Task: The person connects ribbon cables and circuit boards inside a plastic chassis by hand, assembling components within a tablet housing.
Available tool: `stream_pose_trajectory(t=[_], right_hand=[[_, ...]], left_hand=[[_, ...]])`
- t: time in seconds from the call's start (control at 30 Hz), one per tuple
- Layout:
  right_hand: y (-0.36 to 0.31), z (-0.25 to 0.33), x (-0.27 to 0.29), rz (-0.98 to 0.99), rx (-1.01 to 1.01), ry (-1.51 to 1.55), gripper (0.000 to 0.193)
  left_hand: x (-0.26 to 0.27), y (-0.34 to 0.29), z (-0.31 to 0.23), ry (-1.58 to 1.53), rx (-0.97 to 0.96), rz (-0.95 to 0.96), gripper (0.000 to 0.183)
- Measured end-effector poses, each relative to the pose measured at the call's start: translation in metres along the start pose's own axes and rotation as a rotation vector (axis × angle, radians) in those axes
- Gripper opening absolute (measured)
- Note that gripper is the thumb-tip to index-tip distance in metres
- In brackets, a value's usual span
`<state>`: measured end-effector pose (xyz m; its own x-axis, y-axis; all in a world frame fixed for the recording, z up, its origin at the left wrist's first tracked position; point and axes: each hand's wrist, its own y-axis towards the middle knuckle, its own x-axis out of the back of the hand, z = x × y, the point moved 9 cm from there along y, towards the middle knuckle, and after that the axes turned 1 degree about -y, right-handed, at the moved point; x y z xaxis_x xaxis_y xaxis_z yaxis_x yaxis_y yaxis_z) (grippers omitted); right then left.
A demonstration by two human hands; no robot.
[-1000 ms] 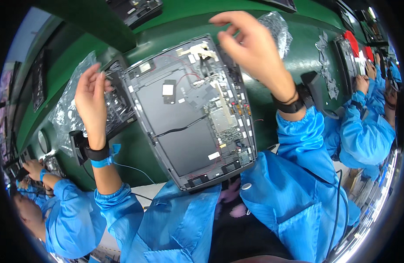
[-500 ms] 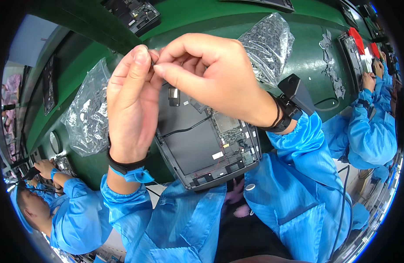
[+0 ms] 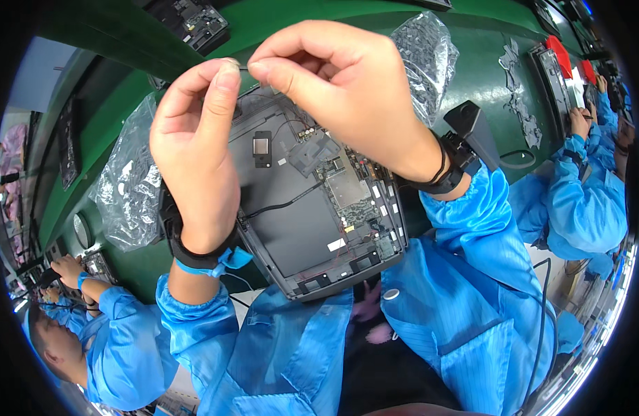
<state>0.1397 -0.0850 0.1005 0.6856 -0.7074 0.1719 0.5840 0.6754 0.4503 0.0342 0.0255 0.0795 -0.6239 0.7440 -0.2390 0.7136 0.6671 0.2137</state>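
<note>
My left hand (image 3: 195, 145) and my right hand (image 3: 333, 90) are raised close to the camera, fingertips nearly meeting. Between them they pinch a tiny thin part (image 3: 242, 67), too small to identify. Below both hands lies an opened grey device chassis (image 3: 319, 222) with a circuit board, a black cable and small components inside. Both wrists wear black straps, and blue sleeves cover my forearms.
The green conveyor bench (image 3: 472, 55) carries two crumpled clear plastic bags, one on the left (image 3: 129, 180) and one at the upper right (image 3: 423, 55). A black holder (image 3: 472, 125) stands right of the chassis. Persons in blue coats work at the left (image 3: 91, 326) and right (image 3: 583, 187).
A second ago my hands were spread wide at the chassis edges. They have come together above it, pinching the small part, and have since drawn slightly apart.
</note>
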Motion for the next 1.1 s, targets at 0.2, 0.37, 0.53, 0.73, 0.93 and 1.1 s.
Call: stream_pose_trajectory(t=[0.2, 0.37, 0.53, 0.73, 0.93, 1.1], right_hand=[[0.006, 0.019, 0.016, -0.136, 0.430, -0.252, 0.007], [-0.002, 0.013, 0.029, 0.022, 0.674, -0.653, 0.012], [-0.009, -0.021, -0.001, 0.255, 0.638, -0.878, 0.009], [-0.011, -0.022, -0.012, 0.281, 0.606, -0.975, 0.008], [-0.005, -0.015, -0.013, 0.253, 0.598, -1.027, 0.008], [0.007, -0.030, -0.005, 0.263, 0.560, -0.990, 0.007]], left_hand=[[-0.005, 0.007, -0.007, 0.190, -0.071, 0.040, 0.020], [-0.008, 0.031, -0.010, 0.907, -0.260, 0.234, 0.015], [-0.026, 0.033, 0.028, 1.009, -0.163, 0.423, 0.013], [-0.037, 0.031, 0.032, 1.102, -0.331, 0.423, 0.009], [-0.044, 0.027, 0.025, 1.150, -0.496, 0.449, 0.007], [-0.049, 0.026, 0.024, 1.167, -0.558, 0.466, 0.006]])
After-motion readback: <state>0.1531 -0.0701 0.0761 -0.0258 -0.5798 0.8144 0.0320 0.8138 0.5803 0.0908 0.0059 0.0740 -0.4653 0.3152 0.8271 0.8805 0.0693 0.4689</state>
